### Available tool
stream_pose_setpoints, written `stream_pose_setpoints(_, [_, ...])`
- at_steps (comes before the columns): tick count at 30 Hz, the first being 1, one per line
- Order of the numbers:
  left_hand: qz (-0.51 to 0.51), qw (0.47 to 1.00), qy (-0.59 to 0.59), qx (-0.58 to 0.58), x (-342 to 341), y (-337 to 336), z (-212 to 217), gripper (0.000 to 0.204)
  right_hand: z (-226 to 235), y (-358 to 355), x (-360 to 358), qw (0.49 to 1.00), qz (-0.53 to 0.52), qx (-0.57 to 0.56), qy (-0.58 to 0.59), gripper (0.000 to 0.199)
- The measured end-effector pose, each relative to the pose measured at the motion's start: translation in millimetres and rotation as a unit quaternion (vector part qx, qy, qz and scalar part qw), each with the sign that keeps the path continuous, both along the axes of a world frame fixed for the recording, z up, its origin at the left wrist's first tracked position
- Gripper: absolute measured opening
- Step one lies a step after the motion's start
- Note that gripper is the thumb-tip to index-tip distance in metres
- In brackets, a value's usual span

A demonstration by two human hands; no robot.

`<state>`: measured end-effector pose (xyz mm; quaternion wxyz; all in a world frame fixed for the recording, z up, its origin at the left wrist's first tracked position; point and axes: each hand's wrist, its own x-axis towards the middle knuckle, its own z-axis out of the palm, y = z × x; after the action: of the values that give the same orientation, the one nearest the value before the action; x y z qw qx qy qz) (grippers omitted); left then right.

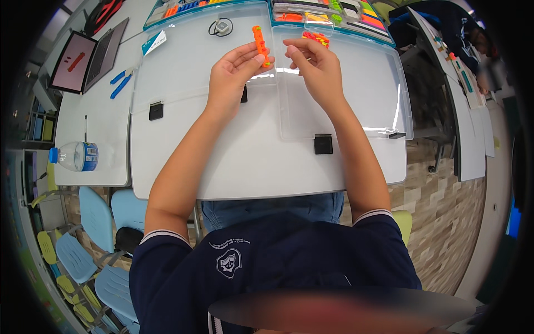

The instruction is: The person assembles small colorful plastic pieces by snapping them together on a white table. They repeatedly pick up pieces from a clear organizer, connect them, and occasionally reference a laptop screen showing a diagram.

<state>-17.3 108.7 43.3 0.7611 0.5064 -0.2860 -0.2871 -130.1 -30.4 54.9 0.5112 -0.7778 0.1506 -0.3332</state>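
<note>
**Orange bar held up over the tabletop**

Nearest, both forearms reach from the lower edge across the white tabletop (250, 167), so the hands work above the clear lids (345, 111) that lie open there.

The left hand (233, 75) holds an orange bar (260, 45) of joined pieces, upright and lifted off the surface. Its fingers (261, 60) are clamped on the bar's lower end, leaving the upper length free, probably so that more can be fitted there. The right hand (314, 64) sits just beside the bar without touching it. Its fingers are pinched together near the tips; whether a small piece is between them I cannot tell.

Just beyond, a pile of small orange and green pieces (316, 38) lies within easy reach of the right hand. Farther still, trays (328, 14) of sorted coloured parts line the back edge. Off to the left are blue pliers (120, 82), a laptop (89, 55) and a bottle (75, 156).
</note>
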Motion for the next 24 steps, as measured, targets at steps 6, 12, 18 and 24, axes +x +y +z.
stream_pose_setpoints(6, [-0.035, 0.999, 0.013, -0.021, -4, 1, 2, 0.036, 0, -2, 19, 0.998, 0.03, 0.059, -0.016, 0.025])
stream_pose_setpoints(12, [-0.046, 0.999, 0.014, -0.025, -6, 2, 1, 0.035, -10, -1, 18, 0.995, 0.044, 0.092, -0.018, 0.025])
stream_pose_setpoints(18, [-0.011, 0.999, 0.014, -0.029, -4, 0, -3, 0.041, -12, -1, 14, 0.985, 0.105, 0.137, -0.013, 0.034])
stream_pose_setpoints(24, [0.039, 0.999, 0.015, -0.035, 3, 3, -3, 0.047, -9, 22, 25, 0.971, 0.131, 0.201, 0.003, 0.04])
